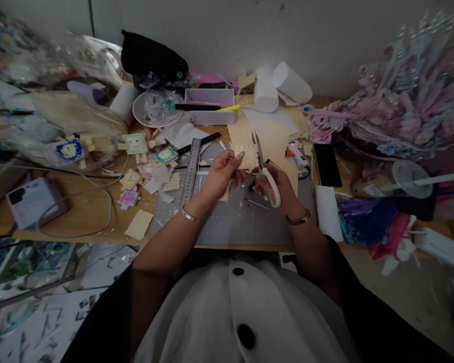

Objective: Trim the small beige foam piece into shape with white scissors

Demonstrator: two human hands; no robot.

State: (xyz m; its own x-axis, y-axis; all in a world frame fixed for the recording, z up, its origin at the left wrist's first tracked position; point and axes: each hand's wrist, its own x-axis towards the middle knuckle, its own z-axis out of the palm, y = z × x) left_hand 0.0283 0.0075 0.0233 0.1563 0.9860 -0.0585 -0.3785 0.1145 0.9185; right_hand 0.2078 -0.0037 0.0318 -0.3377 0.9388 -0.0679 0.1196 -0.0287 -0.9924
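Note:
Between the thumb and fingers of my left hand (226, 169) is a small cream piece of card (248, 155) with rows of round outlines on it. My right hand (274, 186) grips white-handled scissors (274, 190), their blades pointing away from me and parted beside the card's right edge. Whether the blades touch the card I cannot tell. Both hands are above a grey cutting mat (227, 227) strewn with small scraps. A metal ruler (191, 174) lies on the mat to the left of my left hand.
Left are small painted square figures (135, 143), a lilac device (34, 201) and a cable. A lilac box (210, 116) with pens and white rolls (265, 91) stand behind. To the right lie a glue gun (295, 154), a phone (327, 165), tassels (374, 222) and pink beaded decorations (412, 101).

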